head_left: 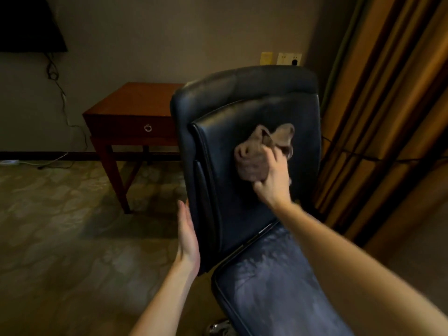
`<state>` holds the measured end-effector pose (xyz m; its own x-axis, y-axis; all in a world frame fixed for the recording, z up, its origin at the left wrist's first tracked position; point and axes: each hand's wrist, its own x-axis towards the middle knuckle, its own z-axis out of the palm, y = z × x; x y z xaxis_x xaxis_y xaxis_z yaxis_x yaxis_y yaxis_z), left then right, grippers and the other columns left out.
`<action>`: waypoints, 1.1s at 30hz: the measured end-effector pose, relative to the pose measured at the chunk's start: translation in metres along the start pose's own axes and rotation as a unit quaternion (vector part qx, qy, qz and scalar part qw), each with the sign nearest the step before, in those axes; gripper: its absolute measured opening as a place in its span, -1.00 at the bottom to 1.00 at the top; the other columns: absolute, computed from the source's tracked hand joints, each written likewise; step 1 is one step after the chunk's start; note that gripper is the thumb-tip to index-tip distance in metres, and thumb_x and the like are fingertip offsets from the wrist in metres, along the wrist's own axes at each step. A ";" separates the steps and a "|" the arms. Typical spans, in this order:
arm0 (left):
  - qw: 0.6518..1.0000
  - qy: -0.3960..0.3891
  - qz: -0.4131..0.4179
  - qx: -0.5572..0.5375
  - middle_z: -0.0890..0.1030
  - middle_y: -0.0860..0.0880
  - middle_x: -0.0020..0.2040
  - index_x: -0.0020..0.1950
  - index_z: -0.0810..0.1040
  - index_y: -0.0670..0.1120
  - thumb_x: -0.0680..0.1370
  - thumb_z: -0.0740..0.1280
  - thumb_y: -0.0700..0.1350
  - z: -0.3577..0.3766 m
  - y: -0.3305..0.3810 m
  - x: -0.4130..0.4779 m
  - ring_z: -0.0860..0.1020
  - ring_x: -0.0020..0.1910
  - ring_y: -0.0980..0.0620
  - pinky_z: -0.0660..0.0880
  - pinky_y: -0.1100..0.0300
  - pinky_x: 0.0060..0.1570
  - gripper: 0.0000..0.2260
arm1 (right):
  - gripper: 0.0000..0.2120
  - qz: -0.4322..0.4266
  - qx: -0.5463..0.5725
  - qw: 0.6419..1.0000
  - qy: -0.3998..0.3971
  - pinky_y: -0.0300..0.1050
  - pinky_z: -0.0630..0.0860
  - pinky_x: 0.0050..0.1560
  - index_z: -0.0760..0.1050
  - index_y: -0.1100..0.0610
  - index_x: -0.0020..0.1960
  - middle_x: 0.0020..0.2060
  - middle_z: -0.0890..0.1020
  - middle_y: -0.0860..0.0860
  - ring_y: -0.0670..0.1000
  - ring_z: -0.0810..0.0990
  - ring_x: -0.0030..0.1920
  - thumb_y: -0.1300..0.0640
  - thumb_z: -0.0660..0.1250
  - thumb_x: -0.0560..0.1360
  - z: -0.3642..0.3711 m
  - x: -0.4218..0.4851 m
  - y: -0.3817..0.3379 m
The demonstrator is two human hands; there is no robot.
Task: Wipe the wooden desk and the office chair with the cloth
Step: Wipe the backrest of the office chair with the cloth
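A dark blue leather office chair (244, 112) fills the middle of the head view, its worn seat running down to the lower right. My right hand (274, 177) grips a crumpled grey-brown cloth (252, 158) and presses it against the front of the backrest. My left hand (188, 235) lies flat with straight fingers against the backrest's left edge. Behind the chair to the left stands the reddish wooden desk (128, 110) with one drawer and a ring pull.
Brown curtains (388, 105) hang close on the right of the chair. A dark screen (29, 23) hangs at top left with cables trailing down the wall to a power strip (9, 162) on the patterned carpet. Wall sockets (288, 58) sit above the chair.
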<state>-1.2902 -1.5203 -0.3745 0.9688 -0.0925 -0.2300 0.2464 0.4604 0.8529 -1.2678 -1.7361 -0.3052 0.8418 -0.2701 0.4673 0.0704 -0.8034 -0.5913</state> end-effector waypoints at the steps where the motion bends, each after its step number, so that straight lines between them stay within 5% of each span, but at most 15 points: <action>1: 1.000 0.005 0.014 0.005 0.14 0.08 0.66 0.68 0.07 0.01 0.67 -0.07 0.32 0.001 -0.001 -0.001 0.11 0.63 0.11 -0.02 0.02 0.63 -0.34 | -0.16 0.038 0.010 0.999 -0.014 0.07 0.19 0.51 0.30 0.13 0.55 0.50 0.31 0.22 0.29 0.27 0.48 0.15 0.36 0.26 0.014 -0.021 0.015; 4: 0.999 -0.006 0.038 0.023 0.14 0.13 0.63 0.67 0.07 -0.02 0.71 -0.09 0.22 0.006 0.000 -0.008 0.13 0.57 0.21 0.05 0.22 0.52 -0.42 | -0.19 0.100 -0.003 0.987 -0.126 0.04 0.32 0.46 0.36 0.16 0.53 0.48 0.39 0.16 0.28 0.38 0.44 0.13 0.37 0.27 0.036 -0.086 0.076; 6: 0.999 -0.014 0.047 0.025 0.18 0.18 0.57 0.67 0.07 -0.02 0.72 -0.10 0.19 0.007 0.001 -0.013 0.15 0.52 0.25 0.11 0.28 0.42 -0.45 | -0.36 0.127 0.011 0.972 -0.195 -0.03 0.44 0.39 0.50 -0.05 0.41 0.33 0.55 -0.02 0.15 0.53 0.36 0.05 0.40 0.32 0.022 -0.114 0.099; 8: 0.997 -0.026 0.054 0.038 0.16 0.14 0.62 0.67 0.08 -0.01 0.71 -0.10 0.20 0.006 0.001 -0.015 0.15 0.57 0.20 0.12 0.27 0.41 -0.44 | -0.59 0.135 0.049 0.980 -0.134 -0.03 0.55 0.23 0.54 -0.19 0.18 0.12 0.64 -0.06 0.00 0.64 0.17 -0.01 0.42 0.34 0.007 -0.122 0.100; 12: 0.998 -0.004 0.036 0.044 0.13 0.11 0.65 0.68 0.07 0.00 0.71 -0.11 0.24 0.005 0.004 -0.012 0.11 0.61 0.15 0.09 0.26 0.42 -0.41 | -0.51 0.101 0.151 0.980 0.079 0.09 0.56 0.23 0.47 -0.27 0.29 0.22 0.60 0.10 0.11 0.63 0.20 -0.07 0.48 0.39 -0.021 -0.080 0.041; 15: 0.997 0.004 0.047 0.064 0.09 0.09 0.67 0.68 0.05 0.02 0.70 -0.10 0.25 0.007 0.002 -0.014 0.08 0.62 0.16 0.04 0.25 0.46 -0.41 | -0.40 0.004 0.136 0.979 0.150 0.09 0.39 0.47 0.46 0.11 0.42 0.36 0.47 0.17 0.19 0.48 0.38 0.09 0.47 0.40 -0.042 -0.026 -0.019; 19: 0.995 0.018 0.067 0.078 0.08 0.17 0.64 0.68 0.01 0.03 0.73 -0.13 0.19 0.004 -0.014 -0.016 0.06 0.59 0.22 0.05 0.32 0.39 -0.47 | -0.31 -0.039 0.042 0.995 0.081 0.10 0.31 0.48 0.44 0.18 0.42 0.36 0.43 0.25 0.31 0.37 0.40 0.15 0.37 0.28 -0.008 -0.011 -0.034; 24: 0.993 0.028 0.069 0.087 0.05 0.08 0.68 0.68 -0.01 0.00 0.74 -0.15 0.14 -0.011 -0.039 -0.013 0.04 0.63 0.15 0.04 0.33 0.42 -0.49 | -0.19 0.045 0.057 0.997 0.038 0.01 0.28 0.28 0.31 0.00 0.40 0.36 0.34 0.20 0.25 0.29 0.38 0.14 0.41 0.16 0.061 -0.100 0.009; 30: 0.992 0.043 0.066 0.096 0.03 0.03 0.69 0.68 -0.01 -0.03 0.73 -0.16 0.19 -0.019 -0.065 -0.010 0.02 0.64 0.13 -0.01 0.24 0.51 -0.44 | -0.25 0.037 -0.074 0.974 -0.212 0.25 0.53 0.25 0.50 0.14 0.38 0.28 0.55 0.18 0.27 0.48 0.33 -0.12 0.26 0.24 0.021 -0.125 0.113; 33: 0.991 0.044 0.075 0.100 0.03 0.04 0.69 0.69 -0.02 -0.01 0.72 -0.15 0.22 -0.020 -0.068 -0.009 0.02 0.64 0.13 -0.05 0.21 0.54 -0.43 | -0.44 0.119 -0.052 0.982 -0.135 0.05 0.53 0.20 0.56 0.09 0.24 0.11 0.65 0.10 0.19 0.61 0.18 -0.09 0.32 0.28 -0.014 -0.140 0.146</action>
<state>-1.3164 -1.5328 -0.4395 0.9911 0.0444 -0.1257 0.1086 0.2782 0.9544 -1.3826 -1.8229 -0.4480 0.9403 -0.3171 0.1239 -0.1886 -0.7882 -0.5859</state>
